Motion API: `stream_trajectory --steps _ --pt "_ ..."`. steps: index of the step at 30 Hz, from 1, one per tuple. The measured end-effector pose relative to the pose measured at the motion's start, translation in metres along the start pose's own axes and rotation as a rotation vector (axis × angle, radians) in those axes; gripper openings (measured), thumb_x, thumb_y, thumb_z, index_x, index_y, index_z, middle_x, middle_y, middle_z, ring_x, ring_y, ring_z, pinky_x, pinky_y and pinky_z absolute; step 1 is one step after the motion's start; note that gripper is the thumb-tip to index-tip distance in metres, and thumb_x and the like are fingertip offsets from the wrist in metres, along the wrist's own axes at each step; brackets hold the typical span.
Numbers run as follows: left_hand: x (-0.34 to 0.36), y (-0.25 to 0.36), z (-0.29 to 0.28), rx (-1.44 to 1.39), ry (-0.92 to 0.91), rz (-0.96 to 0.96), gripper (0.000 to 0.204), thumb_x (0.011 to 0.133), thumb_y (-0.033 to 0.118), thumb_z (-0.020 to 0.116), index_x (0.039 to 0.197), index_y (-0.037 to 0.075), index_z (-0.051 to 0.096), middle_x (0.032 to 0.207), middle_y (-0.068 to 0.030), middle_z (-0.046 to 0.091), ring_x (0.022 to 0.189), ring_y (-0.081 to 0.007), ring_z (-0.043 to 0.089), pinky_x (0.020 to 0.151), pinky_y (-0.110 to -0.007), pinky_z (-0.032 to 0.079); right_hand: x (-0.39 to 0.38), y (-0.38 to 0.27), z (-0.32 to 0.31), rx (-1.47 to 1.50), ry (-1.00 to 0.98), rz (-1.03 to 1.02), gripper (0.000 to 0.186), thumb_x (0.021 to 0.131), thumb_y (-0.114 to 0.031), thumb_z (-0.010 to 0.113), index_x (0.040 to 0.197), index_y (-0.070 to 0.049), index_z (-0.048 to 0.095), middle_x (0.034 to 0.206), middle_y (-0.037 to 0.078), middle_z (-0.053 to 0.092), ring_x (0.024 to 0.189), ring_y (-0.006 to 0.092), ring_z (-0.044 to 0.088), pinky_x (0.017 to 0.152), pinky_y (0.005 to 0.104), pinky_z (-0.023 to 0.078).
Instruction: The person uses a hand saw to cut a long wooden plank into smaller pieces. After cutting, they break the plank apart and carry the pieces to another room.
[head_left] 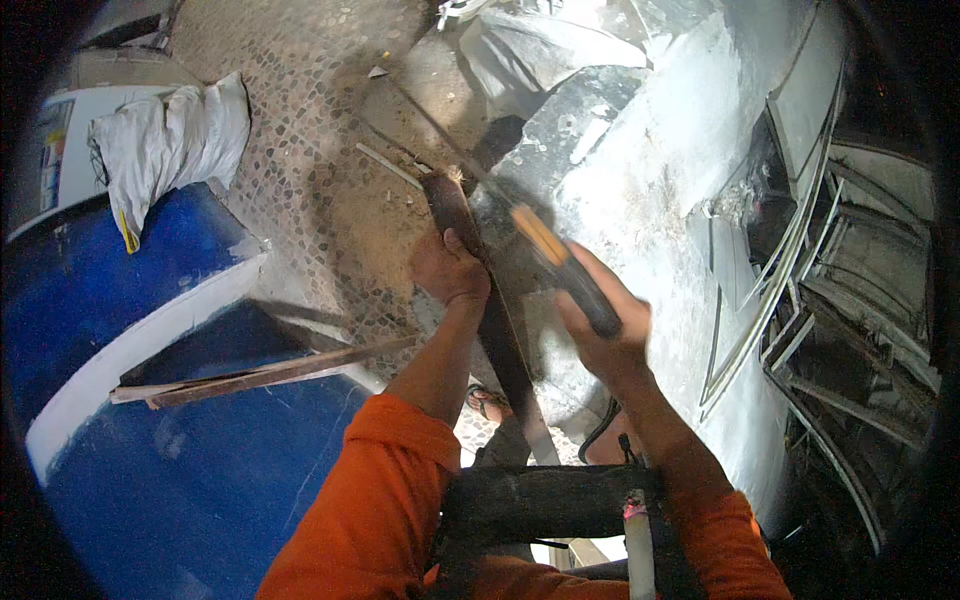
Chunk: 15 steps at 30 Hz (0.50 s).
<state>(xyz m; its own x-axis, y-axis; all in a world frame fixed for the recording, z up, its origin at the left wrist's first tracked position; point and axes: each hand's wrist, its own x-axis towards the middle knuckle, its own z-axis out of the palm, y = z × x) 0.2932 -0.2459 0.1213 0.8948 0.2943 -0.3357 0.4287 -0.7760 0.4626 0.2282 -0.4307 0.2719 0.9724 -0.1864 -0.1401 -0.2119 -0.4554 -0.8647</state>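
Observation:
My left hand [452,270] is closed around a dark wooden board [510,355], its thumb lying along the top. The board slants from near my body up to a pale, chipped-looking far end. My right hand [618,325] grips a long-bladed hand tool [540,236] by its black and orange handle. Its thin blade is smeared by motion and points far left, passing above the board's far end. Whether the blade touches the wood I cannot tell. A light-coloured stick [388,165] lies just beyond that end.
To the left is a blue surface with a white edge [150,335], with a rough wooden strip [270,375] across it. A white sack [185,140] lies behind. Pebbled floor [300,130] spreads ahead, a large white mass [660,240] stands right, and frames [850,290] crowd the far right.

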Motion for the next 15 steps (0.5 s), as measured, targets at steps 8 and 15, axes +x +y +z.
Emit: stream_trajectory --steps 8,15 --pt "0.0 -0.023 0.03 0.069 0.234 0.113 0.045 0.106 0.04 0.037 0.132 0.011 0.058 0.115 -0.0165 0.064 0.11 -0.0383 0.056 0.099 -0.053 0.035 -0.003 0.0 -0.011 0.074 -0.133 0.081 0.048 0.091 -0.011 0.069 0.135 0.006 0.059 0.111 0.02 0.074 0.098 0.0206 0.073 0.088 0.0332 0.057" --pt "0.002 -0.031 0.026 0.113 0.137 0.061 0.057 0.103 0.052 0.041 0.139 0.009 0.052 0.122 -0.0178 0.062 0.117 -0.0383 0.054 0.101 -0.055 0.034 0.013 -0.006 0.008 0.026 -0.106 -0.042 0.051 0.092 -0.017 0.073 0.138 -0.001 0.06 0.12 0.02 0.072 0.105 0.0245 0.073 0.092 0.0343 0.056"
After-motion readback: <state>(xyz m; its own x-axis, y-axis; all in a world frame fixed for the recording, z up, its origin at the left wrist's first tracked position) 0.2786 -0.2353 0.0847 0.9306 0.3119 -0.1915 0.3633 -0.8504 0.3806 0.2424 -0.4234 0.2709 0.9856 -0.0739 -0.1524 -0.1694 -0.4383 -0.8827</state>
